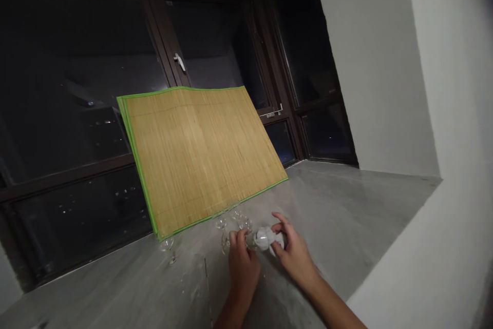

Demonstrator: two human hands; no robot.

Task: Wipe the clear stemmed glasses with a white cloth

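Observation:
A clear stemmed glass (251,240) is tipped on its side between my hands, its round foot pointing left. My left hand (243,265) grips it around the stem, fingers closed. A crumpled white tissue or cloth (265,238) covers the bowl end; whether it is inside or around the bowl I cannot tell. My right hand (295,254) pinches this white wad with thumb and fingers at the bowl's mouth, with one finger raised. Just behind the left hand stand several other small clear glasses (221,223), partly overlapping.
A folded bamboo mat (204,154) with green edging leans against the dark-framed window (152,26). Near its lower left corner another clear glass (167,245) stands on the grey sill (327,211). A white wall (442,247) bounds the right side.

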